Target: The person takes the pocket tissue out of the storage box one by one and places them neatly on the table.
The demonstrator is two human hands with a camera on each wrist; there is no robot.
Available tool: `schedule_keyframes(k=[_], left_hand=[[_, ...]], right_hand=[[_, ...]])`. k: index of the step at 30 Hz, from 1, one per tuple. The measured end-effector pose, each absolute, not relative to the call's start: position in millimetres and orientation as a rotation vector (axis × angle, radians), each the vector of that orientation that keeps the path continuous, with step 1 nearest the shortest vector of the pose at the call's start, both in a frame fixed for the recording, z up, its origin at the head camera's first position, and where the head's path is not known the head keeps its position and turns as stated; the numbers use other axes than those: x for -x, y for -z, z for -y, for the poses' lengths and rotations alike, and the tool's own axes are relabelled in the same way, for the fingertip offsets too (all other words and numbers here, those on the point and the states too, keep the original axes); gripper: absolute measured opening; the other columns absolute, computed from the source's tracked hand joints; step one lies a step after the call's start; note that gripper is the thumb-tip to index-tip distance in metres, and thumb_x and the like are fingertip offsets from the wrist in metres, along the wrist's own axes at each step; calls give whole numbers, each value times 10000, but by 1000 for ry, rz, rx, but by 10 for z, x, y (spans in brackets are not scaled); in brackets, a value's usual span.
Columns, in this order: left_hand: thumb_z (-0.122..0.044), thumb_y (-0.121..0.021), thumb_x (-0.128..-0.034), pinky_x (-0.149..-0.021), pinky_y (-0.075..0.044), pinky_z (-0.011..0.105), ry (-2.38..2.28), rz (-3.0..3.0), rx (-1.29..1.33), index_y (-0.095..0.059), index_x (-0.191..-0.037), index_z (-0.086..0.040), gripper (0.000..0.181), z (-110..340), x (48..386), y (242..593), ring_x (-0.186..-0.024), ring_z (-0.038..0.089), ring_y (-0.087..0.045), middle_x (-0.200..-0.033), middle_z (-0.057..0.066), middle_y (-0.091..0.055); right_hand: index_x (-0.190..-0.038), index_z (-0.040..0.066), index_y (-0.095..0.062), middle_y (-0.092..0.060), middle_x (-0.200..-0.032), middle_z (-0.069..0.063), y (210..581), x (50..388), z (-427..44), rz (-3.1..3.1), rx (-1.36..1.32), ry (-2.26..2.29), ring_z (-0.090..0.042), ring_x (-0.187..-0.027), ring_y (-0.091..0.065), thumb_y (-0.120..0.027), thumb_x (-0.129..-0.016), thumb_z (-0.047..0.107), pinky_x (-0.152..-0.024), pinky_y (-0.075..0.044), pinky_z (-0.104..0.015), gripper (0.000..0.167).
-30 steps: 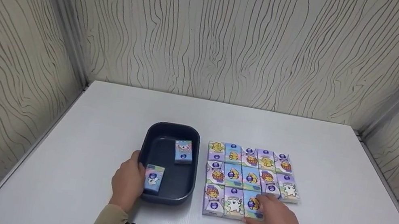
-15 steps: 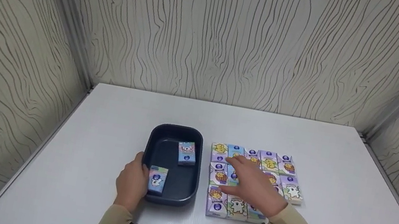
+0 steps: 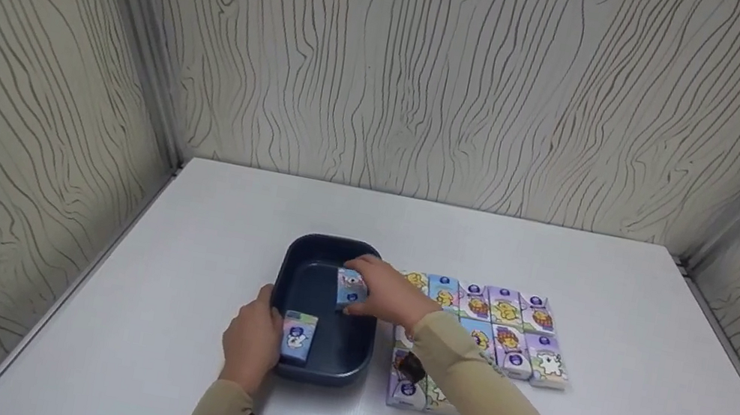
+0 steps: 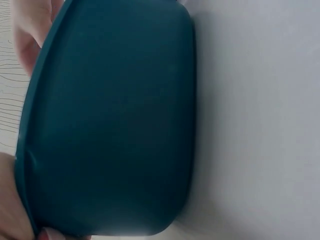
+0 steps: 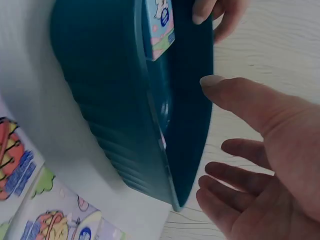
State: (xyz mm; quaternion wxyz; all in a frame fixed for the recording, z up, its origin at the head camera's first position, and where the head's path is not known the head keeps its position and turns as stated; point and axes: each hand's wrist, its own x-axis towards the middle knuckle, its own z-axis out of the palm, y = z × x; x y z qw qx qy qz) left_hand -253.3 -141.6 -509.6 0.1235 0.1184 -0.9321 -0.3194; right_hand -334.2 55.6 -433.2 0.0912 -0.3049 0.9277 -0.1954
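My left hand [image 3: 252,339] grips the left rim of a dark blue-green plastic bin [image 3: 329,377], with the thumb at the inner side. Inside the bin, a light-blue cartoon-printed pack [image 3: 297,338], much like a pocket tissue pack, lies near that thumb. A second such pack [image 3: 348,289] lies by the right wall. Over it hovers my right hand [image 3: 393,294], thumb and fingers spread to either side. The right wrist view has nothing between the fingers of the right hand [image 5: 270,135], which are held above the bin's rim. In the left wrist view the bin's outer wall [image 4: 115,120] fills the middle.
Right of the bin, several similar packs [image 3: 506,309] lie in close rows on the white table [image 3: 240,207]. My right forearm [image 3: 494,412] covers part of the front rows. Wood-patterned panels [image 3: 395,67] stand at the back and sides.
My right hand has left the front row of packs and travelled left across the rows to the bin. The left hand keeps its grip on the rim. The head view has shifted slightly.
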Motion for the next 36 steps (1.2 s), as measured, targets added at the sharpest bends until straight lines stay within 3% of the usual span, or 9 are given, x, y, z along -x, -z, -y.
schedule_keyframes(k=[8, 15, 19, 23, 26, 36], left_hand=[[-93, -511, -954, -726, -515, 505, 936, 2698, -332, -520, -1317, 11, 378, 1370, 2492, 5121, -917, 362, -657, -1088, 209, -659], [-91, -504, -950, -704, -513, 505, 926, 2681, -302, -517, -1320, 9, 384, 1373, 2503, 5119, -890, 362, -659, -1064, 205, -664], [-101, -503, -955, -724, -512, 504, 931, 2688, -306, -508, -1330, 17, 393, 1371, 2510, 5105, -906, 360, -656, -1072, 208, -660], [-108, -500, -957, -746, -508, 506, 937, 2696, -320, -505, -1334, 15, 397, 1376, 2521, 5091, -923, 358, -651, -1083, 205, -657], [-109, -499, -958, -771, -503, 508, 944, 2696, -322, -501, -1340, 13, 400, 1386, 2533, 5082, -957, 359, -644, -1113, 205, -650], [-105, -511, -955, -777, -501, 509, 944, 2698, -339, -497, -1344, 10, 406, 1421, 2530, 5102, -968, 358, -642, -1130, 208, -643]], right_hand=[[-1357, 30, -508, -478, -1364, -157, 4553, 3444, -426, -2746, 880, 564, -278, -1244, -477, -838, -724, 172, -1038, -362, -386, 728], [-1390, 32, -480, -342, -1455, -278, 4597, 3437, -348, -2752, 832, 482, -385, -1333, -356, -835, -728, 151, -1056, -328, -451, 760], [-1379, 54, -499, -417, -1419, -243, 4601, 3457, -322, -2770, 804, 396, -399, -1308, -378, -838, -721, 163, -1039, -345, -466, 749], [-1325, 50, -545, -545, -1274, -197, 4595, 3461, -304, -2789, 831, 308, -377, -1202, -459, -845, -709, 166, -980, -405, -456, 695], [-1261, 34, -587, -555, -1203, -191, 4605, 3457, -295, -2804, 849, 279, -373, -1177, -469, -848, -704, 171, -955, -427, -450, 630], [-1281, 93, -593, -483, -1332, -201, 4718, 3469, -263, -2805, 917, 196, -379, -1237, -465, -851, -688, 236, -1016, -379, -456, 663]])
